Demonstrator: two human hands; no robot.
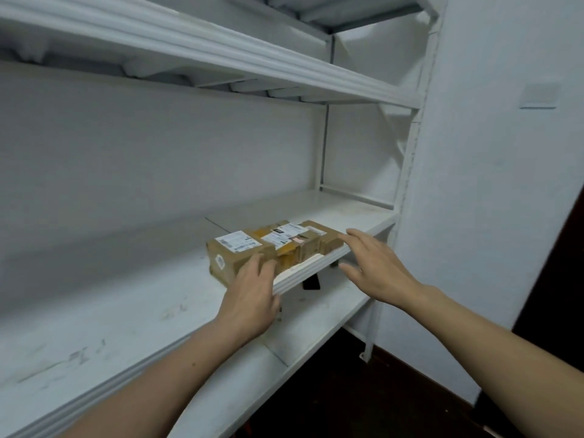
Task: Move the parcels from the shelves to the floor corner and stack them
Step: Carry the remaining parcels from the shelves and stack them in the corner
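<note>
Three brown cardboard parcels with white labels sit in a row at the front edge of the white middle shelf (pixel 126 298): a left parcel (pixel 234 251), a middle parcel (pixel 281 240) and a right parcel (pixel 319 237). My left hand (pixel 252 298) reaches to the left parcel, its fingertips touching the box's front face. My right hand (pixel 376 267) hovers at the shelf edge just right of the right parcel, fingers spread and holding nothing.
An upper shelf (pixel 221 55) overhangs the parcels. A lower shelf (pixel 319 314) lies below, with a small dark object (pixel 311 283) on it. The white wall (pixel 493 184) stands close on the right, and the dark floor (pixel 363 403) shows beneath.
</note>
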